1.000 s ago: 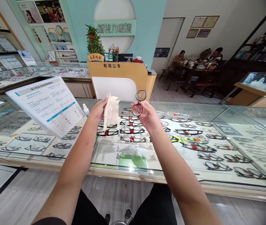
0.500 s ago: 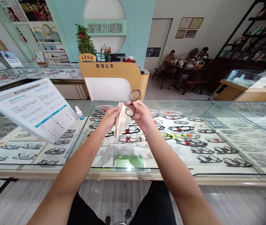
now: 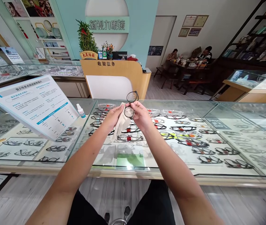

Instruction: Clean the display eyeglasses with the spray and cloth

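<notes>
Above the glass counter, my right hand [image 3: 141, 115] pinches a pair of dark round-framed glasses [image 3: 132, 97] near the bridge, one lens above the fingers and the other below. My left hand [image 3: 114, 117] is closed on a pale cream cloth [image 3: 122, 122], which hangs down beside the lower lens. The fingertips of both hands nearly meet at the frame. Where the cloth meets the lens is too small to make out.
Rows of glasses lie inside the glass display counter [image 3: 133, 168]. A tilted printed sign [image 3: 34, 106] and a small white spray bottle [image 3: 80, 111] stand on the left. Beyond are a wooden cashier desk [image 3: 114, 67] and two people seated at a table.
The glasses have turned slightly and shifted a little left in my right hand. The cloth's hanging end has swung left. The whole view has shifted slightly.
</notes>
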Motion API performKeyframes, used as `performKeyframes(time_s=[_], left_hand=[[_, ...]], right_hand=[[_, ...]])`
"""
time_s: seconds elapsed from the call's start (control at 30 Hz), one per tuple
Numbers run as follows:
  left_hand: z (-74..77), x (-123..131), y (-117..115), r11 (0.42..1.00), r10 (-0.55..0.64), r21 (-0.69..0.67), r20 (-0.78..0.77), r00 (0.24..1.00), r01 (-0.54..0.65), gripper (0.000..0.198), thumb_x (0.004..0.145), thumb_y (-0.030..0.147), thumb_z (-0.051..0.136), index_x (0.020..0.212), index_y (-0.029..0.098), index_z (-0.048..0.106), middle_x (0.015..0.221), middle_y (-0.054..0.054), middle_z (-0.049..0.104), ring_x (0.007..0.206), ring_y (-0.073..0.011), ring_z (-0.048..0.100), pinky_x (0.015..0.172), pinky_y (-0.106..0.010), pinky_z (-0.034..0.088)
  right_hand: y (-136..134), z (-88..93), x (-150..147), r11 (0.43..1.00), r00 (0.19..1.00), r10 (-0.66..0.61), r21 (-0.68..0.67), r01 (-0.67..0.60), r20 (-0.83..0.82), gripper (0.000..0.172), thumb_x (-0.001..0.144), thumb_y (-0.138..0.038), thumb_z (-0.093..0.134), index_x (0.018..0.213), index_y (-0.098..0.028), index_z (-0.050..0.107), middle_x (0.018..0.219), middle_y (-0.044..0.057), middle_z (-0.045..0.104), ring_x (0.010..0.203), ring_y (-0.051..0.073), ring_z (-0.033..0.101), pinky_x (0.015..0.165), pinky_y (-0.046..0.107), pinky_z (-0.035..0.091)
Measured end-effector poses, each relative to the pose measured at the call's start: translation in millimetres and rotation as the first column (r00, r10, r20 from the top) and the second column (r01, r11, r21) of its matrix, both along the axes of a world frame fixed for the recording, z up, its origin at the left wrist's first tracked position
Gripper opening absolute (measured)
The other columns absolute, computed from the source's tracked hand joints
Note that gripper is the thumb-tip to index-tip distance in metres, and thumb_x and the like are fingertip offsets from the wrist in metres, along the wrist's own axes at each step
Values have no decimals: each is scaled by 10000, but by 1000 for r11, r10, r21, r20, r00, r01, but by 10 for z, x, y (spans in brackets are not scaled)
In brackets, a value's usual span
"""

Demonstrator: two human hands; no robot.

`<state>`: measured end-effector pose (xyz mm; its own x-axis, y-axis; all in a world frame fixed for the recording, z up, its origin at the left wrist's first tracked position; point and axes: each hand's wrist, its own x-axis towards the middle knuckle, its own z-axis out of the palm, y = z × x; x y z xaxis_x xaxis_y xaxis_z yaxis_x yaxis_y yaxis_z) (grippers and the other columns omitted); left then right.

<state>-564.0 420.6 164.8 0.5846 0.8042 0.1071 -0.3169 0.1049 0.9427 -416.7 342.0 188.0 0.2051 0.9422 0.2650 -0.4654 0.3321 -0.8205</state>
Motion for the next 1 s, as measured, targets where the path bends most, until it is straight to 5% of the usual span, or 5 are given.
performKeyframes(time_s=[0.7,1.0], left_hand=[[6,4,-38,999,-54,-8,15,998,54,757,699,731,1008,1211,197,844,850,-11,802,698,-153,671,648,-272,496],[61,-11,-115,988,-155,4,30,988,155,669,633,466,1107,1135,196,758,937,8,784,797,-151,710,758,-270,536]], right_hand=[[45,-50,-11,1000,999,-16,10,17,-38,449,736,-470,1053,845,-258,673,955,-17,816,791,135,681,702,242,557],[60,-58,14,1000,999,3,-2,-4,-41,406,766,-481,1034,861,-247,716,983,4,828,774,145,677,643,259,531]])
